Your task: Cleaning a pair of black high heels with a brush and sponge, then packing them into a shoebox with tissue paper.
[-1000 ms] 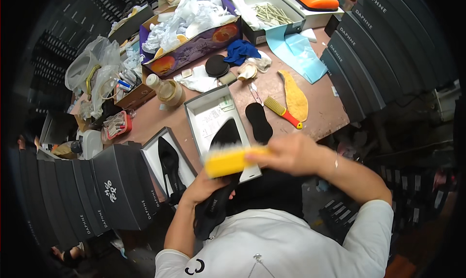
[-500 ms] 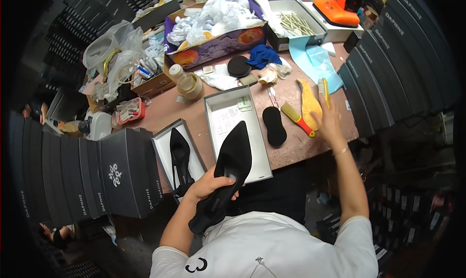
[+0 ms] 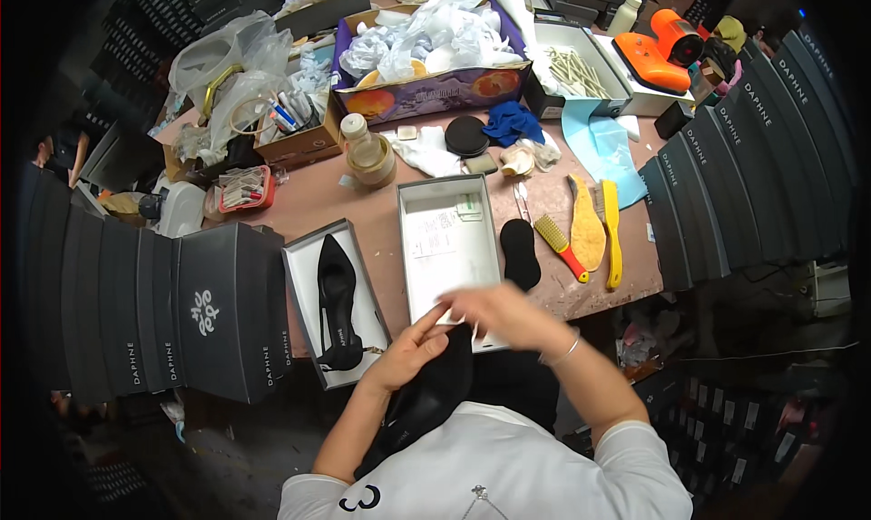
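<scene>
Close to my chest, my left hand [image 3: 408, 355] is closed round a black pointed shoe [image 3: 434, 395], partly hidden by my hands. Above the shoe's upper end, my right hand [image 3: 508, 315] reaches in beside the left fingertips. Its fingers are smeared by motion, so what they hold, if anything, does not show. A matching black shoe [image 3: 337, 289] lies in a white-lined shoe box [image 3: 306, 289] left of my left hand. Beyond my hands stands an open shoe box or lid [image 3: 447, 270] with a printed sheet inside.
Right of it lie a black sole-shaped pad [image 3: 520, 252], a red-and-yellow brush [image 3: 561, 248], a tan pad [image 3: 588, 230] and a yellow-handled brush [image 3: 614, 248]. A glass bottle [image 3: 363, 148] stands farther back. Stacked shoe boxes [image 3: 227, 311] border the left side, more boxes [image 3: 762, 166] the right.
My right hand has come from the yellow-handled brush to the shoe; that brush lies on the table. The shoe has been lowered toward my body.
</scene>
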The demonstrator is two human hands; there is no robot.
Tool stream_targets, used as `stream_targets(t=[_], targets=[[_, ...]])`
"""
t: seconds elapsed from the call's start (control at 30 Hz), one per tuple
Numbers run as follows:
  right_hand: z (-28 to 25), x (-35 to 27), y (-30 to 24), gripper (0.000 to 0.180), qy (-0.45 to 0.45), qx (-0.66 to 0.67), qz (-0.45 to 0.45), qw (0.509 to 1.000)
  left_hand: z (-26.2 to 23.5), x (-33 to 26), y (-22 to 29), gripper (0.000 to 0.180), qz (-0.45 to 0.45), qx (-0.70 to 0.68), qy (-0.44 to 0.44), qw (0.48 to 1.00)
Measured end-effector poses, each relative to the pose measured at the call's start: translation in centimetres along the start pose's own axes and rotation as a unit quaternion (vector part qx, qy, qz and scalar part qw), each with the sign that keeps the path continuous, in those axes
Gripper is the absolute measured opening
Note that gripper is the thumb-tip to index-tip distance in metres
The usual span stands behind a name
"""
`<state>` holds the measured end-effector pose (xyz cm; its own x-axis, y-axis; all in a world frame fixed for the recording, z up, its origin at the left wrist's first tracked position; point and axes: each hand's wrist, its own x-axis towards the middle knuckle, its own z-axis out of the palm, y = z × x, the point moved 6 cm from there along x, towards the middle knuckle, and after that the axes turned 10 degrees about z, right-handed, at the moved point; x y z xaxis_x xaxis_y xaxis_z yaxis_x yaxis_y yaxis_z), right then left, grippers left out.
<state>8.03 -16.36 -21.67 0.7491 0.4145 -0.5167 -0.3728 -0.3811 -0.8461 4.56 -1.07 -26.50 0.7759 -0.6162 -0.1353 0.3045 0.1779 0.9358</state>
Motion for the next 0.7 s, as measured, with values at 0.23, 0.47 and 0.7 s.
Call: stream_targets(t=[0.23, 0.47, 0.7], targets=[[-19.2, 15.2, 7.8, 0.026, 0.306, -0.147, -0.019, 0.940, -2.0, 0.5, 3.4, 0.047, -0.014, 0.025, -0.054, 0.998], [-18.2, 19.4, 8.0, 0.022, 0.446, -0.409, -0.116, 0.787, -2.1, -1.3, 1.1, 0.042, -0.099, -0.005, -0.073, 0.992], [-18.7, 15.8, 7.2, 0.028, 0.396, -0.310, -0.067, 0.862, -2.1, -1.0, 0.6, 0.032, -0.086, -0.185, -0.019, 0.979]])
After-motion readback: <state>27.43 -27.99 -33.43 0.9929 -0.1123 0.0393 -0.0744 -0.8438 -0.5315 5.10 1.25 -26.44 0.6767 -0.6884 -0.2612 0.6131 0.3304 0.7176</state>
